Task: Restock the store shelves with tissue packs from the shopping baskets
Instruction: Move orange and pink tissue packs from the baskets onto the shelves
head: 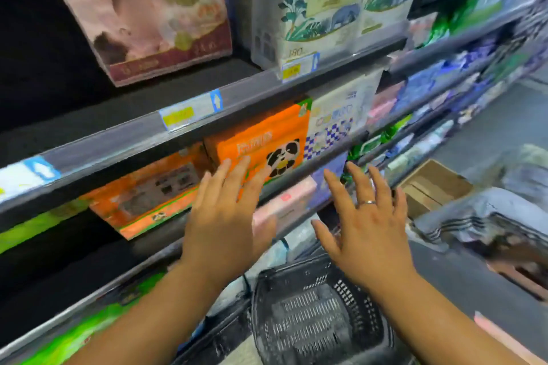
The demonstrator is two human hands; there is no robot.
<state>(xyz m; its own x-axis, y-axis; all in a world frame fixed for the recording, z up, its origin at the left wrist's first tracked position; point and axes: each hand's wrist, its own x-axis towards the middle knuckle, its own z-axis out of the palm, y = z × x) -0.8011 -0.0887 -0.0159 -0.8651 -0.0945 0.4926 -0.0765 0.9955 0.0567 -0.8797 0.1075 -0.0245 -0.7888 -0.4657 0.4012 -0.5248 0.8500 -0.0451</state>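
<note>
An orange tissue pack with a panda (264,142) stands on the middle shelf (124,139). My left hand (228,213) has straight fingers whose tips touch its front face. A second orange pack (142,190) lies tilted to its left. My right hand (367,225), with a ring, is spread open in front of the shelf edge and holds nothing. Below both hands sits a black shopping basket (314,314), its mesh bottom showing.
Pink (154,9) and floral white tissue packs (320,6) fill the top shelf. Checkered (335,124), blue and green packs run to the right. A cardboard box (433,184) and wrapped bundles (486,216) stand on the floor at right.
</note>
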